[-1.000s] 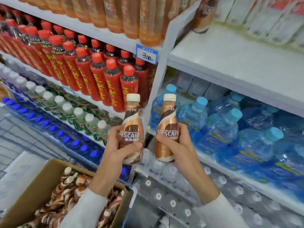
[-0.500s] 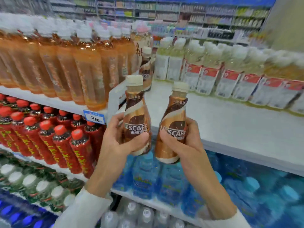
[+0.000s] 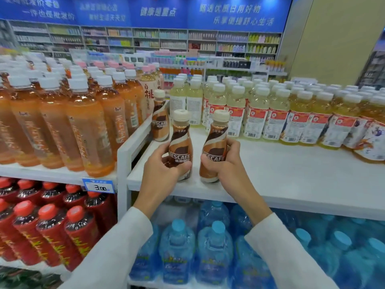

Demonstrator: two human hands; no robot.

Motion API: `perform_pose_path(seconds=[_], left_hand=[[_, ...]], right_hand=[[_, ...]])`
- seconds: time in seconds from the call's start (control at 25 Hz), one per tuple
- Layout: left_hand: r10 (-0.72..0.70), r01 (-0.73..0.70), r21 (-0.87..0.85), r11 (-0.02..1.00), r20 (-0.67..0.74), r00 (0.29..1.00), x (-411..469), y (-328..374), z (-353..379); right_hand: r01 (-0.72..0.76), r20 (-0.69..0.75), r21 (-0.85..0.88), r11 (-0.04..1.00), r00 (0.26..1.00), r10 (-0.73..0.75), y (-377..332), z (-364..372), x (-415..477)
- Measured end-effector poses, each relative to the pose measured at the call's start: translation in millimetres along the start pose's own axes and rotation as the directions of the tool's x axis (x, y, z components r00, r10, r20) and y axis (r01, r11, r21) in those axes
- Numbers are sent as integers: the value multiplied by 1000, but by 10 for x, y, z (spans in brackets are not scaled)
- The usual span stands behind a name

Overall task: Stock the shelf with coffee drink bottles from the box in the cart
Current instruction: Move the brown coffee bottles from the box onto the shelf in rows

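Note:
My left hand (image 3: pixel 161 165) grips a brown Nescafe coffee bottle (image 3: pixel 180 140) with a cream cap. My right hand (image 3: pixel 227 163) grips a second coffee bottle (image 3: pixel 215 142) just to its right. Both bottles stand upright at the front of the white top shelf (image 3: pixel 281 176), their bases at or just above its surface. A third coffee bottle (image 3: pixel 160 119) stands alone farther back at the shelf's left corner. The box and the cart are out of view.
Orange tea bottles (image 3: pixel 83 122) fill the neighbouring shelf to the left, behind a white divider (image 3: pixel 133 142). Pale yellow drink bottles (image 3: pixel 270 113) line the back of the top shelf. Red-capped bottles (image 3: pixel 52 226) and blue water bottles (image 3: pixel 208 247) sit on the shelves below.
Both hands have risen with their bottles from in front of the lower shelves to the front of the top shelf. The view has tilted up, so the box has left the frame.

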State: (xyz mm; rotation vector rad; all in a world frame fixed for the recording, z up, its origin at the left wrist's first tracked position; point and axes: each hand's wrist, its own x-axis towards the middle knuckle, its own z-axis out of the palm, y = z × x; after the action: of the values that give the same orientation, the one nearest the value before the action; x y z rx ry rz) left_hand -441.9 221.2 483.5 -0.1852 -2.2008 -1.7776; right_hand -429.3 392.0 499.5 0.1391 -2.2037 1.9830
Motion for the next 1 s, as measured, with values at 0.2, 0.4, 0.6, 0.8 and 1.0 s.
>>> perform_pose_path(seconds=[0.2,0.4,0.6,0.8,1.0], left_hand=[[0,0,2,1000,0,1000,-105,-75,12],[1,5,62,998,-94,996,-236,-142,33],[0,19,139,990,-134,991,-39,-143,103],[-29,61,235,970,-138,990,354,-53,132],[-59,108,266,958,-185,981,851,-121,320]], right_hand=[[-27,32,-85,996,999,30,94,8,-119],[-49,-202,-248,968,979,-2,189,48,-427],[-18,-269,-300,954,961,-67,169,146,-236],[-16,-181,-418,908,981,-66,154,193,225],[0,-137,-452,892,988,-69,199,247,752]])
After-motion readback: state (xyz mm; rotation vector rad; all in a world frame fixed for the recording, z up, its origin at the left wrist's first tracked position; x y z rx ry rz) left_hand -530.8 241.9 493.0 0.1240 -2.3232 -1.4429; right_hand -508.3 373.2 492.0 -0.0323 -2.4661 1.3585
